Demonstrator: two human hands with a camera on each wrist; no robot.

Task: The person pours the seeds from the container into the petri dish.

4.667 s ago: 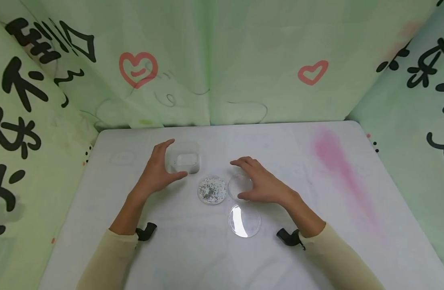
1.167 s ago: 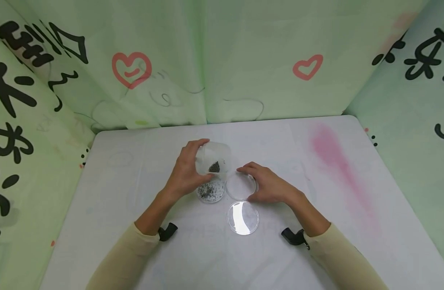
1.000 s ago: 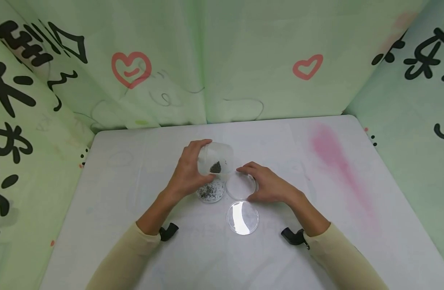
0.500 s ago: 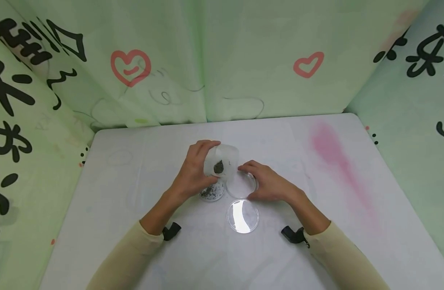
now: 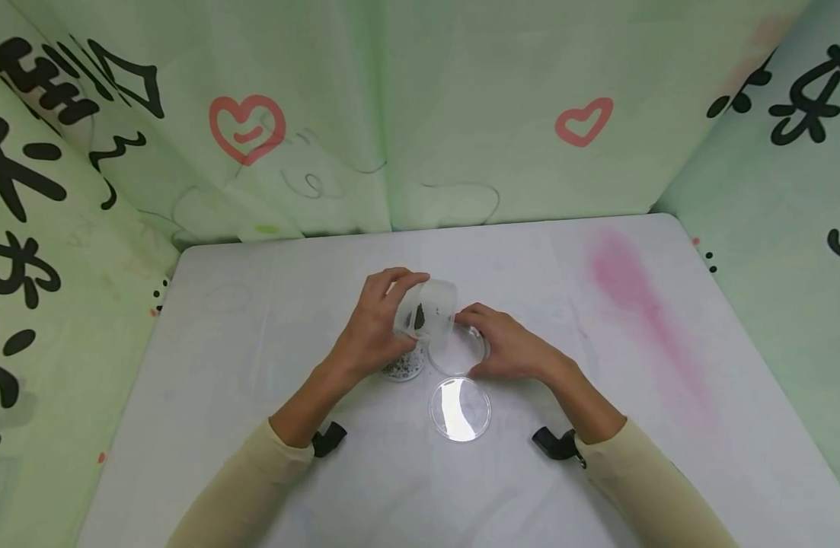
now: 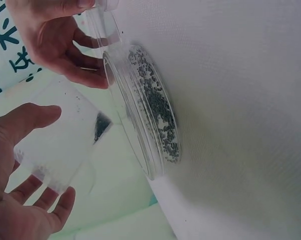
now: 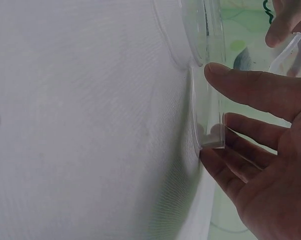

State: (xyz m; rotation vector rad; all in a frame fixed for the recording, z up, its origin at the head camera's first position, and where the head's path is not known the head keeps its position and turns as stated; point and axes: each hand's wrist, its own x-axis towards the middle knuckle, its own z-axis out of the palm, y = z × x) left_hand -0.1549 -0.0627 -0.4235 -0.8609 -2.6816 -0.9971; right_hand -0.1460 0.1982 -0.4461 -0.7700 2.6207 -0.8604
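Note:
My left hand grips a translucent plastic tub between thumb and fingers, tilted toward the right. Small dark grains are heaped in a corner of the tub. Below it, partly covered by the hand and tub, sits a clear petri dish with scattered dark grains in it. My right hand holds the rim of a second clear petri dish on the table, thumb and fingers around its side. The tub's lower edge overlaps the far rim of this dish in the head view.
A clear round dish or lid lies in front of the second dish, reflecting light. Everything stands on a white cloth-covered table with a pink stain at right. Green curtains with drawings enclose the back and sides.
My left hand took hold of the tub at the back left, brought it over the dishes, then moved it right while tilting it more. My right hand closed in on the second dish's rim.

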